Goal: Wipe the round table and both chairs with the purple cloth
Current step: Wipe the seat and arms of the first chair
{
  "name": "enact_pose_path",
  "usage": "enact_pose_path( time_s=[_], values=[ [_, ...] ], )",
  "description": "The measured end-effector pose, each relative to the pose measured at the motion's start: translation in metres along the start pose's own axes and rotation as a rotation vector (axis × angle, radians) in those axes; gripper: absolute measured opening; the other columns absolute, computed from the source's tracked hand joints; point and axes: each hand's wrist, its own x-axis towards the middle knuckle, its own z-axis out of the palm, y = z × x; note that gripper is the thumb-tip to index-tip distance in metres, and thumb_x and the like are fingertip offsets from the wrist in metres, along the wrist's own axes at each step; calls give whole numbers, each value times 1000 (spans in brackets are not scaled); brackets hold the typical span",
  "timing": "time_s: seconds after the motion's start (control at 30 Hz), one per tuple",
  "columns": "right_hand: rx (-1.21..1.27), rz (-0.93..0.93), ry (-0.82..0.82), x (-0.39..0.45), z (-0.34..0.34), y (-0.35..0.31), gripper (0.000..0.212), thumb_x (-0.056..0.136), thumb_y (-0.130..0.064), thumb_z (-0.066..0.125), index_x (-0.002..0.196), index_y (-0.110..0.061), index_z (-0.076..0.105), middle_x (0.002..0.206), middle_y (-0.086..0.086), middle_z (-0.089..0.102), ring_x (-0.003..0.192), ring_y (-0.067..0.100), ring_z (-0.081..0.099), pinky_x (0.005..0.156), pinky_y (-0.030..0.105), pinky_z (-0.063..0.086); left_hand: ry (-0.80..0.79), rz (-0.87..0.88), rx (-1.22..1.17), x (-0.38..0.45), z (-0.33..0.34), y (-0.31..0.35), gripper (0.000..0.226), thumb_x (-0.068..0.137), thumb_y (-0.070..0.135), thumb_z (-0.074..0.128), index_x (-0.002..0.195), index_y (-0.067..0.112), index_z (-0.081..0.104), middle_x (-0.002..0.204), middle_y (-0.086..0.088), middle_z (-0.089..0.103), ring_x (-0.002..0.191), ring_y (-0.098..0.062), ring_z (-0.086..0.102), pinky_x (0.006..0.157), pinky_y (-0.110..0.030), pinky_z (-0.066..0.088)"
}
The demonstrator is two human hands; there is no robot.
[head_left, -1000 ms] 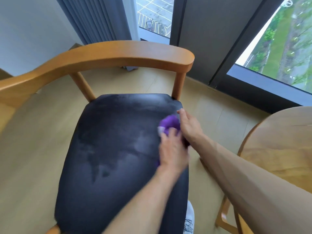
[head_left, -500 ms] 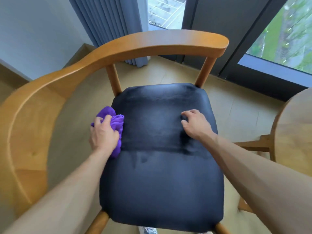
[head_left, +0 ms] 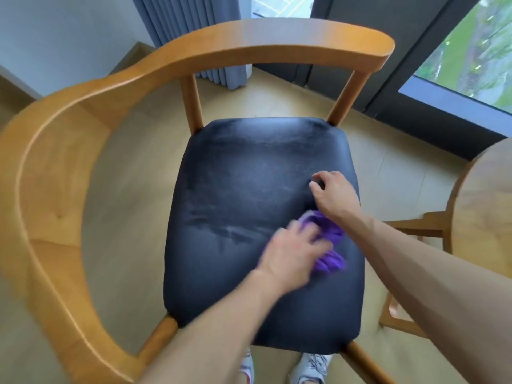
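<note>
On seat, purple cloth under left hand

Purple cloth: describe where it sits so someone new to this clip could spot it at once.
Find the wooden armchair with the black padded seat. On the seat's right side, the purple cloth lies bunched under the left hand. It is the only purple thing in view.
</note>
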Motion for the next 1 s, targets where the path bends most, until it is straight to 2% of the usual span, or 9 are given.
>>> enact_pose_path(
  time_s=[0.17,0.3,0.37,0.47,0.53,0.63,0.8,0.9,1.0],
  values=[
    [-46,-5,-2,-6,4,0,35,97,-32,45,126,-20,61,139,3,48,127,24,48,91,36,46,151,-713,-1,-53,-55,-149,51,77,18,68,125,27,55,127,-3,47,105,-37,51,79,-47,53],
    [-85,-36,-68,-15,3,4,38,96,-32,46,131,-21,57,146,2,41,134,24,41,99,42,43,99,-638,118,-49,-69,-171,56,80,15,68,131,28,49,128,-1,44,105,-36,48,77,-49,52],
    [-146,-67,-130,-19,0,10,42,94,-34,46,136,-27,51,146,-1,37,136,24,37,101,49,43,179,-621,126,-41,-68,-178,61,79,9,66,136,23,51,133,-6,47,106,-41,50,89,-50,49],
    [-260,-126,-244,-23,-2,24,58,92,-38,48,148,-39,33,160,-5,17,147,20,21,105,56,40,271,-860,59,-37,-69,-201,63,83,7,61,143,21,47,143,-15,46,118,-49,49,104,-50,40],
    [-331,-156,-266,-24,-3,27,65,92,-36,48,152,-41,23,164,-7,6,151,16,11,105,52,39,153,-1043,13,-42,-69,-204,55,87,13,58,139,20,45,139,-19,46,120,-51,47,103,-53,42],
    [-337,-159,-268,-25,-4,27,67,93,-34,48,153,-41,20,165,-7,2,152,14,7,102,46,43,-41,-1107,-17,-68,-64,-180,54,86,20,59,137,18,41,129,-22,47,118,-49,50,98,-49,43],
    [-283,-136,-318,-27,-8,22,69,92,-29,47,154,-39,19,166,-6,-1,152,13,2,111,51,36,-243,-1310,-89,-97,-58,-110,54,86,19,62,136,17,41,135,-22,40,116,-45,53,95,-42,45],
    [-270,-125,-303,-29,-2,20,64,94,-31,45,154,-37,21,166,-5,-2,152,12,0,114,59,29,-235,-1163,15,-56,-47,-46,50,85,19,64,129,19,41,132,-18,36,104,-41,61,90,-40,48],
    [-203,-129,-285,-28,-2,21,50,99,-37,38,149,-35,33,164,-3,10,151,14,9,113,60,30,-269,-762,-6,9,-13,46,54,84,15,65,132,20,40,131,-14,36,105,-38,58,81,-42,51]
  ],
)
